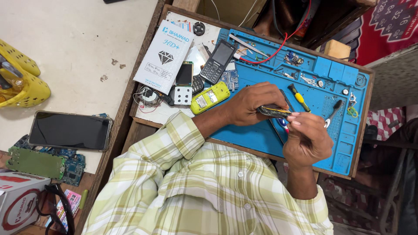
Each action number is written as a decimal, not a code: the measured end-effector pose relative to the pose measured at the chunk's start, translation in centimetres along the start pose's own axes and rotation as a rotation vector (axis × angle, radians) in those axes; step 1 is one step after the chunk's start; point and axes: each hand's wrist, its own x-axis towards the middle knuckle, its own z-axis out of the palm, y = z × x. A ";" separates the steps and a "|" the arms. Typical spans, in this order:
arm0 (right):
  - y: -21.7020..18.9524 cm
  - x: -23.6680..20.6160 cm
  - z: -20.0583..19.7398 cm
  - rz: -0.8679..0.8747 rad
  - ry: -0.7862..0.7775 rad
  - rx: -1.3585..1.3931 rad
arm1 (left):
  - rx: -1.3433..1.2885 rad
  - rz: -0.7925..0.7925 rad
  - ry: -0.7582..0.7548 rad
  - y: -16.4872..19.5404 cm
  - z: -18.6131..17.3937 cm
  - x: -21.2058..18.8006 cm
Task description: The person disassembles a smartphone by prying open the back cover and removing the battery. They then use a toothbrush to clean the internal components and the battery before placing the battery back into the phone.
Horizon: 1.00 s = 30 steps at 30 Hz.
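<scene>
**A:** I'm watching through the head camera. Walk me across it, left to right?

**B:** Far left I see a yellow perforated basket point(21, 82) on the pale counter, then a large black smartphone point(69, 130) lying face up, with green and blue circuit boards point(41, 163) just beside it on the near side. Spectacles point(56, 209) lie at the near left corner.

**A:** And the bench?

**B:** A white flat box point(164, 56) lies on the wooden tray point(130, 93), overlapping its left edge. To the right of it I make out a black keypad phone point(217, 61) and a yellow-green phone shell point(210, 97), which lies partly on the blue work mat point(252, 135).

**A:** The hands?

**B:** The left hand point(252, 102) is curled over a small dark phone body with a yellow edge point(274, 112), gripping it above the middle of the mat. The right hand point(307, 139) is closed too, fingertips touching the phone's right end; a red and blue tip point(284, 125) shows beneath, and I cannot tell what it belongs to.

**A:** Farther right?

**B:** A yellow-handled screwdriver point(299, 97) lies just beyond the hands, and a black-handled tool point(333, 114) near the mat's right side.
</scene>
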 end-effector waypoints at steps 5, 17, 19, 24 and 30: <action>-0.4 0.4 -0.1 0.000 -0.040 -0.026 | 0.001 -0.002 -0.002 -0.1 0.1 -0.1; -3.7 4.2 -0.9 -0.176 -0.309 -0.318 | -0.008 0.003 0.007 0.4 0.1 0.2; -4.5 4.7 -1.0 -0.168 -0.337 -0.356 | -0.004 -0.004 0.002 0.6 0.0 0.2; -5.0 5.0 -0.9 -0.160 -0.361 -0.368 | 0.025 -0.020 -0.012 0.8 0.1 0.2; -3.9 4.2 -0.9 -0.131 -0.294 -0.246 | 0.030 -0.015 -0.011 0.7 0.2 0.2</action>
